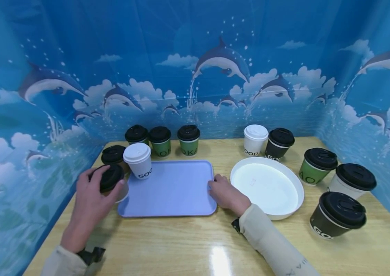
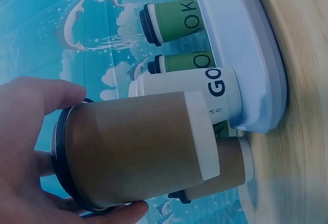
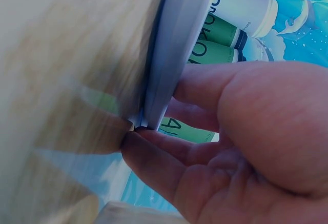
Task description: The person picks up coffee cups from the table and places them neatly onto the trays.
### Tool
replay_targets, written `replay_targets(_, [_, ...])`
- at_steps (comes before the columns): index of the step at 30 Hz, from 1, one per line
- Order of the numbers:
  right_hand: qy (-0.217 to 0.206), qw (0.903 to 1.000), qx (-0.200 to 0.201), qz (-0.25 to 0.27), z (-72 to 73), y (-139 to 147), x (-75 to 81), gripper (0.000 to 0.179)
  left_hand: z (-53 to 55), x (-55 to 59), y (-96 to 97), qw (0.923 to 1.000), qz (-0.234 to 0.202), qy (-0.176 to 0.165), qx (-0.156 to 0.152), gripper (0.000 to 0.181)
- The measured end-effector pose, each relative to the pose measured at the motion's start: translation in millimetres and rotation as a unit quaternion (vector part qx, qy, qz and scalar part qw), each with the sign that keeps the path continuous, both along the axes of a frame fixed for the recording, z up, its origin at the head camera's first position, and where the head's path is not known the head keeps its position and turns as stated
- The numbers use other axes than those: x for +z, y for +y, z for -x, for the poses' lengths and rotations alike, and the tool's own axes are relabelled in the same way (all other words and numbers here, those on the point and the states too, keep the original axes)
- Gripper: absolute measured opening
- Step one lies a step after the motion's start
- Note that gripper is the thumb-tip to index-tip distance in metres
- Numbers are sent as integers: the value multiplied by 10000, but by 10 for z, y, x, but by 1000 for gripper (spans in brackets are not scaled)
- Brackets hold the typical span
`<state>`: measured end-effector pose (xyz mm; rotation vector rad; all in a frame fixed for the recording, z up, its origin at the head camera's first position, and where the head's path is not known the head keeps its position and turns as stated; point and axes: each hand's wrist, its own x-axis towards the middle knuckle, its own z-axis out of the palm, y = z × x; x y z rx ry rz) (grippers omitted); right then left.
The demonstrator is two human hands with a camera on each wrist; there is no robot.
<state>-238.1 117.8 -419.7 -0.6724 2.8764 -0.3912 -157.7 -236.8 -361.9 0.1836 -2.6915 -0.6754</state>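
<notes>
My left hand (image 1: 91,197) grips a brown paper cup (image 2: 130,149) by its black lid (image 1: 111,178), fingers around the rim. The cup hangs at the left end of a lavender tray (image 1: 177,189); whether it touches the tray I cannot tell. On the tray's left back part a white cup (image 1: 139,163) with a white lid stands upright. My right hand (image 1: 228,194) pinches the tray's right edge between thumb and fingers (image 3: 154,165). A second brown cup (image 2: 225,165) stands behind the held one, partly hidden.
Several green cups (image 1: 189,143) with black lids stand behind the tray. Right of it lies a round white tray (image 1: 267,188). Beyond that stand a white-lidded cup (image 1: 255,142), dark cups (image 1: 336,218), a green cup (image 1: 315,168) and a black-lidded white cup (image 1: 346,184). A dolphin-print curtain (image 1: 181,57) encloses the table.
</notes>
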Motion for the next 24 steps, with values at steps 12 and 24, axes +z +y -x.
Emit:
replay_targets(12, [44,10000,23,-3,-3,0,-12,33,-19,4,73,9996,90,213,-167,70])
replay_targets(24, [72,10000,17,-5,-5,3,-12,31,-37,-21,102,9993,76,259,-267,68])
